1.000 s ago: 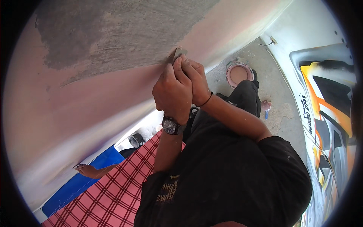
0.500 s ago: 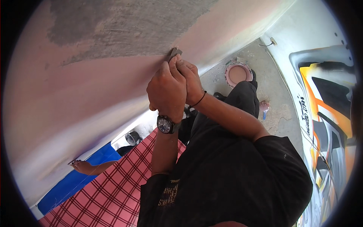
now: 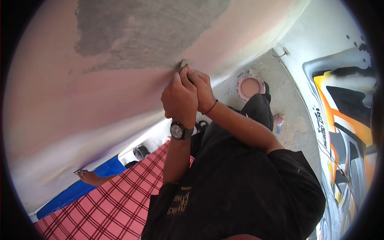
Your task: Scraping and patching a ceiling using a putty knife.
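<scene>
A small, flat grey scraper rests against the pink wall at the lower edge of a large rough grey patch. Both of my hands are closed on it, side by side. My left hand, with a wristwatch, is nearer me and its fingers partly cover the tool. My right hand, with a dark band at the wrist, grips it just to the right, its fingertips touching those of my left.
A pail of pinkish mixture stands by my foot on the concrete floor, with a brush nearby. Painted artwork covers the right wall. At lower left, another person's hand holds a tool against the wall above red checked fabric.
The grey patch has shifted rightward in the picture. My hands and the scraper sit a little lower than half a second ago, still on the patch's lower edge and still closed together.
</scene>
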The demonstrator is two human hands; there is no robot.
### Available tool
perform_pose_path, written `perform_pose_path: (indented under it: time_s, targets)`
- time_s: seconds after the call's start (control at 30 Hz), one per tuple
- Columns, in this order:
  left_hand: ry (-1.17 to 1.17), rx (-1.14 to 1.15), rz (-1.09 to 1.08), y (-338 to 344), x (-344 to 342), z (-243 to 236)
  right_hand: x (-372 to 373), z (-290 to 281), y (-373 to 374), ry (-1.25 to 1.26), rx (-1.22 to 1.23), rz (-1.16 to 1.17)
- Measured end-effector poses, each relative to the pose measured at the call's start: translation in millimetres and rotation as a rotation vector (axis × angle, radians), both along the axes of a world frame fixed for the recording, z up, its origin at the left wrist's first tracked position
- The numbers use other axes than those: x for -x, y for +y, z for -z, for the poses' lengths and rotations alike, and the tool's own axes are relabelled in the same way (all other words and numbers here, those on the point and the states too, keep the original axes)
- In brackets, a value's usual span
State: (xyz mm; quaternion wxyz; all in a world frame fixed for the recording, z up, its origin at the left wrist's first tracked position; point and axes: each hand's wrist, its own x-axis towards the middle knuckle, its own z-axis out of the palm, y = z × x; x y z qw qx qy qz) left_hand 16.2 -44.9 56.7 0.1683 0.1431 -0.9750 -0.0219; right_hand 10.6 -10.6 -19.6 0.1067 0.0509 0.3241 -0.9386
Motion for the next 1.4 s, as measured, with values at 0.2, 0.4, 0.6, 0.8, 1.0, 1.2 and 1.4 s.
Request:
perform_pose_path:
  time_s: [0.2,0.4,0.6,0.8,1.0,1.2,1.4]
  targets:
    - [0.021,-0.093,0.049,-20,-7,0,1,-6,-16,-0.117,0.184,-0.049]
    - [-0.031,-0.086,0.006,0,7,-11,20,-7,1,-0.032,0.191,-0.038]
    - [0.051,-0.041,0.062,28,26,-13,34,-6,27,0.061,-0.203,-0.012]
    - [0.206,-0.075,0.151,46,41,-18,50,-17,43,-0.06,0.139,0.081]
    - [-0.002,-0.159,0.026,-9,-1,-15,5,-10,-7,0.036,-0.184,0.042]
    - [-0.06,-0.114,0.065,18,27,-34,34,-7,9,0.392,-0.833,0.323]
    - [-0.021,-0.184,0.084,12,13,-20,13,-18,15,0.027,-0.11,0.193]
